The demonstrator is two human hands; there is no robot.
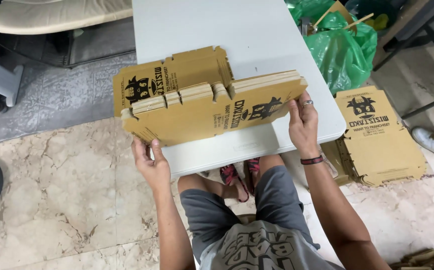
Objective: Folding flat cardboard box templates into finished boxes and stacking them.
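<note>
Left hand (149,162) and right hand (302,122): fingers clamp ends of thick stack of flat brown printed cardboard box blanks (212,107), edge-up on white table (257,35). All unfolded; another flat pile (377,137) on floor at 3 o'clock.

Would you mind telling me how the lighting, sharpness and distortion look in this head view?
Head view: soft, even light; the white table is bright, short of glare, with a faint shadow under the stack of flat cardboard boxes. Both the left hand and right hand look sharp. Wide-angle bending shows at the edges.

Thick stack of flat brown die-cut cardboard box blanks (212,112), black-printed, standing on edge, tilted, over white table's near edge.
</note>
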